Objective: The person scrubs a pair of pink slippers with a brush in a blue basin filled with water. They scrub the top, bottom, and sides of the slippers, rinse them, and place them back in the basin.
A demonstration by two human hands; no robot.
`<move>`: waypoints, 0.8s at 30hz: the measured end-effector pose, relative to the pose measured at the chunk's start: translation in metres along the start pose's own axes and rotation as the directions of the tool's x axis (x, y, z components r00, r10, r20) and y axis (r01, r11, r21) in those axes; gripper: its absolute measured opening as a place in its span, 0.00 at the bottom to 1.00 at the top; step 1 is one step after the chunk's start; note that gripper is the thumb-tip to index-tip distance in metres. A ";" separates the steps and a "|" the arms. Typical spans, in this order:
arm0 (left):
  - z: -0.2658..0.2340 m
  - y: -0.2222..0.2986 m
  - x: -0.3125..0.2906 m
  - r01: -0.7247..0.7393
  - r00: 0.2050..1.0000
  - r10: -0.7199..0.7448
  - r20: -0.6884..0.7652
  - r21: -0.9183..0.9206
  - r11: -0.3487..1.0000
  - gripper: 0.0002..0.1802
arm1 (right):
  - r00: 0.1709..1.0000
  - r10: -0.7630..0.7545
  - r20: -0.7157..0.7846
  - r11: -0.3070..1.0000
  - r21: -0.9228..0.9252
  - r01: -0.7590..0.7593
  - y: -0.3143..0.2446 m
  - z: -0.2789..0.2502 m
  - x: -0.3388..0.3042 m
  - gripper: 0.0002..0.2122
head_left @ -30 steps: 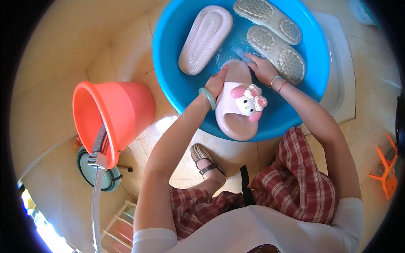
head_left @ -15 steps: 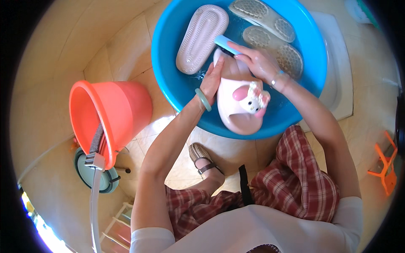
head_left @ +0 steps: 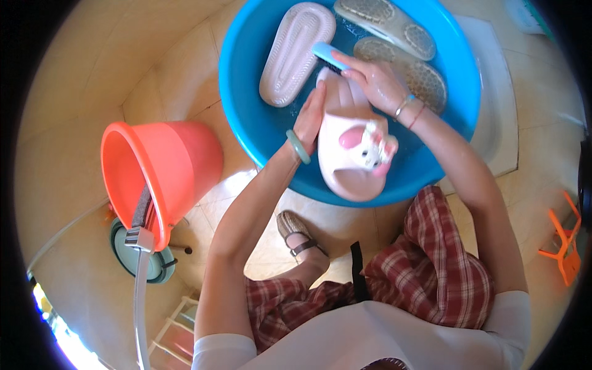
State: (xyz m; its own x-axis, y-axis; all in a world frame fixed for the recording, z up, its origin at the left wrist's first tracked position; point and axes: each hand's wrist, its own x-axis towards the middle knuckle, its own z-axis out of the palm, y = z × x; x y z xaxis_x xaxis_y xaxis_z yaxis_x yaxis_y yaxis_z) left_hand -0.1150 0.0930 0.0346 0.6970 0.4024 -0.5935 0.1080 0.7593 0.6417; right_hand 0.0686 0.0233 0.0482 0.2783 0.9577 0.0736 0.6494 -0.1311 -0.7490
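A pink slipper (head_left: 348, 157) with a cartoon figure on its strap is held over the blue basin (head_left: 246, 132), sole down. My left hand (head_left: 310, 118) grips its left side, fingers along the edge. My right hand (head_left: 377, 83) is closed on a light blue scrubbing brush (head_left: 331, 57), whose dark bristles meet the slipper's far end. Another pink slipper (head_left: 295, 55) lies sole up in the basin's left part. To the right, two pale soles, one a far shoe (head_left: 388, 28) and one a nearer shoe (head_left: 425, 80), lie in the water; my right hand partly covers the nearer one.
At the left a coral bucket (head_left: 185, 160) lies tilted, with a mop head (head_left: 142, 206) at its mouth. Behind it sits a grey-green basin (head_left: 132, 253). A white tray (head_left: 493, 111) is under the blue basin's right side. An orange plastic object (head_left: 566, 259) stands at far right.
The brush and my right hand have shifted slightly along the slipper's far end. The slipper has moved a little to the right and nearer to me, with my left hand still on it.
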 end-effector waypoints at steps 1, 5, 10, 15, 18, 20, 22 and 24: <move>-0.004 -0.001 0.001 0.000 1.000 0.000 0.003 -0.030 1.000 0.32 | 0.998 0.050 0.022 0.997 -0.055 -0.049 0.001 0.005 0.002 0.19; -0.006 0.022 -0.008 0.068 0.990 -0.031 0.137 -0.275 0.959 0.32 | 0.981 -0.184 -0.062 0.968 0.159 0.192 -0.015 -0.017 -0.038 0.19; 0.002 0.020 -0.004 0.017 0.999 -0.011 0.051 -0.122 0.992 0.30 | 0.998 -0.039 0.041 0.993 0.111 0.034 -0.018 -0.022 -0.054 0.19; -0.008 0.021 0.000 0.019 0.999 -0.014 0.042 -0.113 0.993 0.30 | 0.994 0.101 0.042 0.994 0.037 -0.102 -0.019 0.001 -0.001 0.19; -0.008 0.025 -0.005 0.019 0.998 -0.010 0.058 -0.161 0.987 0.30 | 0.994 0.037 0.098 0.996 0.071 -0.044 -0.023 -0.012 -0.015 0.19; -0.002 0.029 -0.007 0.035 0.994 -0.011 0.105 -0.233 0.972 0.30 | 0.982 -0.043 0.185 0.992 0.121 0.020 -0.021 -0.028 -0.050 0.19; -0.002 0.023 -0.008 -0.002 0.996 0.015 0.091 -0.136 0.991 0.31 | 0.994 -0.065 0.083 0.983 0.175 0.050 -0.016 -0.025 -0.066 0.19; 0.006 0.025 -0.005 0.019 0.996 -0.008 0.092 -0.127 0.992 0.31 | 0.999 -0.046 0.020 0.988 0.147 0.043 -0.015 -0.025 -0.060 0.19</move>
State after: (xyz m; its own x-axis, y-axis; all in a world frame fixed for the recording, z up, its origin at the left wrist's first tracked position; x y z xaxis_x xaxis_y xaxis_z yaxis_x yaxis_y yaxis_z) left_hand -0.1116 0.1066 0.0566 0.7585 0.3479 -0.5511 0.0306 0.8256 0.5634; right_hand 0.0598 -0.0388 0.0718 0.2339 0.9676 0.0948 0.5498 -0.0512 -0.8337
